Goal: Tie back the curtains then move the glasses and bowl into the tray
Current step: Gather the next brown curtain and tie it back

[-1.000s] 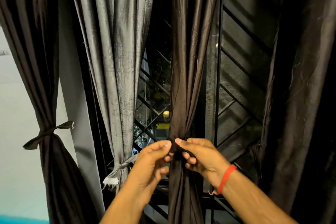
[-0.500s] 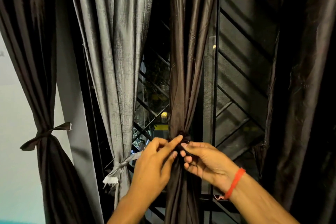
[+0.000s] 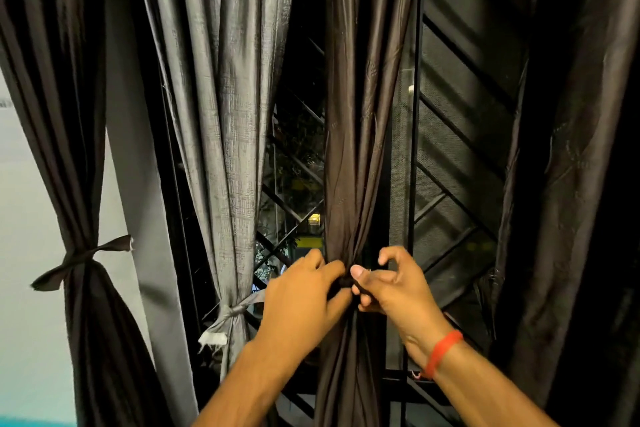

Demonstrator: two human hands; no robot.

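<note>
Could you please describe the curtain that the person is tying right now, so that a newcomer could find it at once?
Look at the dark window grille: four curtains hang before it. The one meant is the dark brown curtain, second from the right, just right of the grey curtain. Only this one has the left hand and right hand pinching its gathered waist.

Dark brown curtain (image 3: 360,149) hangs gathered at its waist, a dark tie (image 3: 346,282) there. Grey curtain (image 3: 225,114) and far-left dark curtain (image 3: 69,114) hang tied back.
</note>
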